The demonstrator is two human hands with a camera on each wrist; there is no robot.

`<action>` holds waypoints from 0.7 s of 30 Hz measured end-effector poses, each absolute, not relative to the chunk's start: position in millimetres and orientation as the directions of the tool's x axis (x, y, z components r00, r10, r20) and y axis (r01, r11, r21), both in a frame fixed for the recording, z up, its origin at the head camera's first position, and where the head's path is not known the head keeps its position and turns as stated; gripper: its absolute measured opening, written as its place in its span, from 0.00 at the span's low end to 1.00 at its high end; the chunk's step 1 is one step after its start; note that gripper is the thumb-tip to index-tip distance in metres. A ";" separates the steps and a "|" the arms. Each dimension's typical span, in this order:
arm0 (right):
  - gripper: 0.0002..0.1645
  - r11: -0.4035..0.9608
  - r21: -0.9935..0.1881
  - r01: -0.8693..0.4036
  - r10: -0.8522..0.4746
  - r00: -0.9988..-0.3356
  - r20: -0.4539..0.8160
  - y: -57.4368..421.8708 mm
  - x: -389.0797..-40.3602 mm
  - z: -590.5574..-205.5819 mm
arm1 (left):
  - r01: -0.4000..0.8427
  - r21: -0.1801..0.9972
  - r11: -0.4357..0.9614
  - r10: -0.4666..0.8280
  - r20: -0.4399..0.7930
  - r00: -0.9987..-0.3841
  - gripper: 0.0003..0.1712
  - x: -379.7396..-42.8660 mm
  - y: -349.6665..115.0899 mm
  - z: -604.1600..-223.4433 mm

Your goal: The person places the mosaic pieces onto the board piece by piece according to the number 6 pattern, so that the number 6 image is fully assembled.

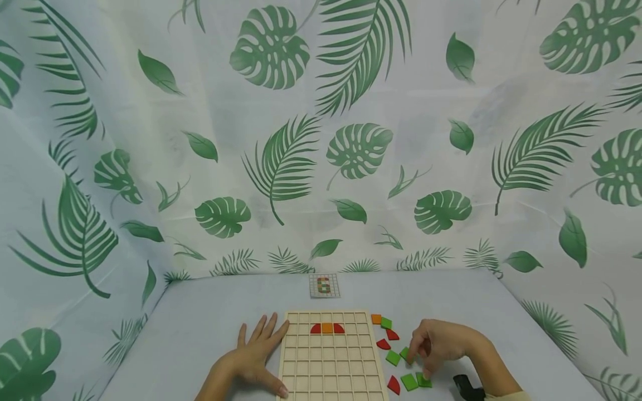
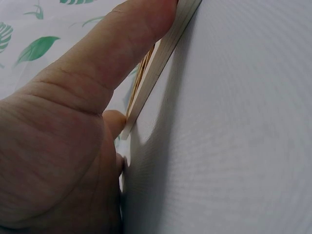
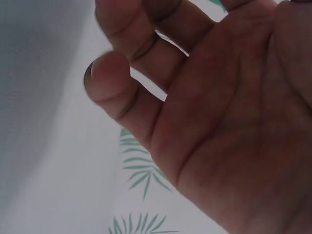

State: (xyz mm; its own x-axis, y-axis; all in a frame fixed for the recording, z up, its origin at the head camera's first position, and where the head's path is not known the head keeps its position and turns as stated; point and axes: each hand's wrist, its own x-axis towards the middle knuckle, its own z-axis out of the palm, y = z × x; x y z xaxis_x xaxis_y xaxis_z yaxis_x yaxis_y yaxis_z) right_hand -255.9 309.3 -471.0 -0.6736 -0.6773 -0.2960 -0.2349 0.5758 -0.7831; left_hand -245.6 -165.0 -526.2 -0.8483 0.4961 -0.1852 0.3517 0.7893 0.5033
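A wooden grid board (image 1: pixel 321 367) lies on the table, with two red quarter-circle tiles (image 1: pixel 316 328) flanking an orange square tile (image 1: pixel 327 328) in an upper row. My left hand (image 1: pixel 256 352) has its fingers spread. Its index fingertip and thumb touch the board's left edge; the thumb shows against the wooden side (image 2: pixel 168 51) in the left wrist view. My right hand (image 1: pixel 438 342) reaches down over loose green square tiles (image 1: pixel 409 382), index fingertip at one and thumb at another. In the right wrist view its fingers (image 3: pixel 141 97) are loosely bent; the fingertip contact is hidden there.
More loose tiles lie right of the board: an orange square (image 1: pixel 376 319), red quarter-circles (image 1: pixel 393 385) and green squares. A card (image 1: pixel 324 285) with a coloured figure on a grid lies behind the board. Leaf-patterned cloth walls (image 1: pixel 351 223) surround the table.
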 end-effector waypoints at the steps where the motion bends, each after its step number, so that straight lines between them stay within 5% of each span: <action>1: 0.14 0.580 -0.784 -0.223 -0.677 -0.667 -0.311 310.0 -255.7 -472.4 | 0.354 0.500 0.791 0.496 -0.185 -0.848 0.83 -245.6 -164.7 -526.0; 6: 0.12 0.638 -0.747 -0.190 -0.642 -0.667 -0.378 305.3 -255.0 -476.7 | 0.353 0.504 0.788 0.498 -0.186 -0.847 0.82 -244.7 -164.0 -525.2; 21: 0.16 0.872 -0.480 -0.095 -0.336 -0.829 -0.447 286.1 -246.8 -473.3 | 0.342 0.495 0.799 0.487 -0.200 -0.850 0.83 -246.8 -164.9 -526.2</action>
